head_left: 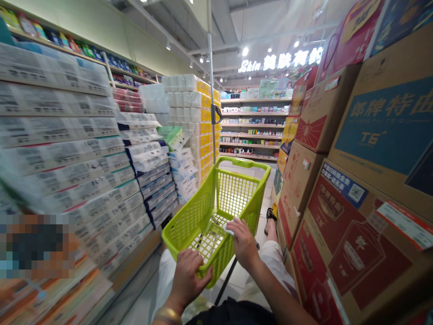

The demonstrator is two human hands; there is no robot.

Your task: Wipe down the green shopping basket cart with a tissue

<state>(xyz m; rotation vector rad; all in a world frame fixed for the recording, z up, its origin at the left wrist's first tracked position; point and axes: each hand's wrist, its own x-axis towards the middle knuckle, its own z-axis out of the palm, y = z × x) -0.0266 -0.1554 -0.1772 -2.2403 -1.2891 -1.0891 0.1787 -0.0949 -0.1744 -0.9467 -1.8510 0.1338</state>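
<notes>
- While the wearer's left hand (192, 271) grips its near rim, fingers curled over, the green basket (192, 215) stands between the wearer's knees; from where I stand, that's the thing being handled.
- Right hand (244, 243): narrow, fingers bent and close together at the basket's right rim, white cloth (229, 227) pinched under the fingertips. Looks like tissue; can't tell for sure.
- Risk: cloth could snag in the basket's lattice or drop inside if that fingertip hold loosens.
- Risk: pulling on the near rim alone could swing the basket, I'd judge, maybe knocking the metal pole (211, 81) that rises by its far left corner.
- Inside basket: greyish shapes show at the bottom lattice; in it or seen through it, can't tell.
- Just beyond basket, to its right: sandaled foot (269, 220), could get bumped if the basket slides.
- Right of basket: stacked cartons, a red carton (363, 239) under a blue-labelled one (389, 113); contents hidden.
- Left of basket: wrapped tissue packs (72, 151), piled high; a hard sideways shove might topple some.
- Beyond basket, left: toilet rolls (182, 99) in clear wrap.
- Farther beyond: shelves (252, 141) holding small boxes and bottles.
</notes>
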